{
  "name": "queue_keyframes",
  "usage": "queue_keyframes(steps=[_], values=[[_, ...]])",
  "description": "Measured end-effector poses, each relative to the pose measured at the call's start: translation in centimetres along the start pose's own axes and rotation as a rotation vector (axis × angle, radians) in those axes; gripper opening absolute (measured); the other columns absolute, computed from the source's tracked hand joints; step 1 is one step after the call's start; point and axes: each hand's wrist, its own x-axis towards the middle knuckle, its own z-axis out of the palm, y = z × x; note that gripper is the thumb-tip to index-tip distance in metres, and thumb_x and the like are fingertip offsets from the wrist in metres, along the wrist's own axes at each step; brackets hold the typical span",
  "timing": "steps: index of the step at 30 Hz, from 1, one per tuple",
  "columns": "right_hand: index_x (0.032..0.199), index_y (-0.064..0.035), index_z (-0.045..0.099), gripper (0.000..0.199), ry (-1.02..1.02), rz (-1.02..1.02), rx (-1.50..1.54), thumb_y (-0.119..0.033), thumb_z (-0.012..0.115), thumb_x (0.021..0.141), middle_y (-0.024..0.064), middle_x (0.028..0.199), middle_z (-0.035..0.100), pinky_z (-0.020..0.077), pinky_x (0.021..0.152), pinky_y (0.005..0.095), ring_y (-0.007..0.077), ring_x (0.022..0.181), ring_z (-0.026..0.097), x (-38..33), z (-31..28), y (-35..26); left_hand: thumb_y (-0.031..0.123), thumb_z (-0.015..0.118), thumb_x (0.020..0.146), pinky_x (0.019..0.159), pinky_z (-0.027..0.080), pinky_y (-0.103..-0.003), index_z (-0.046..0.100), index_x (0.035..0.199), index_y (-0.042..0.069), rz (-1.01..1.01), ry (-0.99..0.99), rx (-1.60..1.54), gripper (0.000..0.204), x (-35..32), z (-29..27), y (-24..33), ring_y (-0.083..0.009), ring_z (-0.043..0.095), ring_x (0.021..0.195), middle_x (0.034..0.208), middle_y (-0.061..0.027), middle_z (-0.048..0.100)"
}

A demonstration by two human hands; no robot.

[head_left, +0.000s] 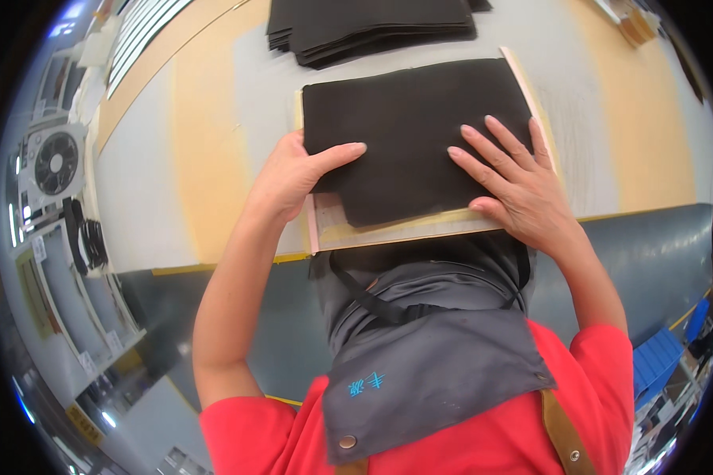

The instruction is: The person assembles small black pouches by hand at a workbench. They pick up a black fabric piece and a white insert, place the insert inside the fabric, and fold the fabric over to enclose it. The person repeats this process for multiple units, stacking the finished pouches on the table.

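Observation:
A black flat sheet [416, 134] with a rounded near corner lies over a shallow work area between two pale strips, the right strip [523, 75] and the left strip [312, 226]. At the sheet's left edge my left hand [293, 174] grips it, thumb on top and the other fingers mostly hidden at the side. My right hand [523, 182] rests flat on the sheet's right part, fingers spread. Whether one sheet or several lie under my hands, I cannot tell.
A stack of black sheets [380, 32] lies farther back on the table [269, 111]. The table's near edge runs just before my grey apron [436, 380]. A fan [55, 162] stands at the left, and a blue bin [657, 360] is at lower right.

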Motion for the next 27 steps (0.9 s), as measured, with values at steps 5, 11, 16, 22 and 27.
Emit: queue_keyframes(steps=[5,11,16,22,27], values=[[0.151,-0.0286,0.047,0.062,-0.004,-0.004,-0.018,-0.059,0.044,0.097,-0.0044,0.160,0.040,0.0106,0.125,0.0559,0.0224,0.151,0.029,0.2,0.2,0.0,0.020,0.083,0.081,0.090,0.053,-0.031,0.063,0.122,-0.004,0.010,-0.011,0.220,0.052,0.2,-1.6,0.2,-0.0158,0.067,0.098,0.108,-0.0110,0.072],[0.150,-0.0271,0.050,0.062,0.004,-0.010,-0.021,-0.060,0.041,0.098,-0.0030,0.158,0.042,0.0106,0.125,0.0546,0.0235,0.150,0.031,0.2,0.2,0.1,0.016,0.079,0.083,0.084,0.052,-0.028,0.061,0.125,0.001,0.059,-0.038,0.405,0.048,0.1,-3.0,0.8,-0.0120,0.065,0.091,0.099,-0.0060,0.071],[0.151,-0.0271,0.049,0.063,-0.002,-0.012,-0.029,-0.059,0.044,0.097,-0.0026,0.158,0.042,0.0100,0.125,0.0547,0.0237,0.150,0.032,0.3,0.1,0.1,0.014,0.076,0.086,0.076,0.050,-0.027,0.062,0.121,0.002,0.096,0.019,0.510,0.040,0.1,-3.2,0.4,-0.0107,0.063,0.079,0.087,-0.0035,0.069],[0.151,-0.0267,0.048,0.063,-0.018,-0.011,-0.028,-0.056,0.048,0.096,-0.0025,0.159,0.041,0.0102,0.125,0.0552,0.0239,0.150,0.031,0.3,0.0,0.0,0.014,0.076,0.086,0.071,0.048,-0.027,0.063,0.119,0.003,0.112,0.082,0.563,0.037,-0.1,-2.7,0.3,-0.0101,0.061,0.073,0.081,-0.0029,0.068],[0.151,-0.0266,0.048,0.062,-0.021,-0.013,-0.029,-0.056,0.046,0.097,-0.0021,0.159,0.041,0.0102,0.125,0.0555,0.0250,0.150,0.030,0.3,0.2,0.1,0.014,0.077,0.086,0.070,0.050,-0.027,0.064,0.118,0.002,0.119,0.105,0.521,0.036,0.4,-2.8,-0.5,-0.0101,0.062,0.073,0.081,-0.0030,0.068]])
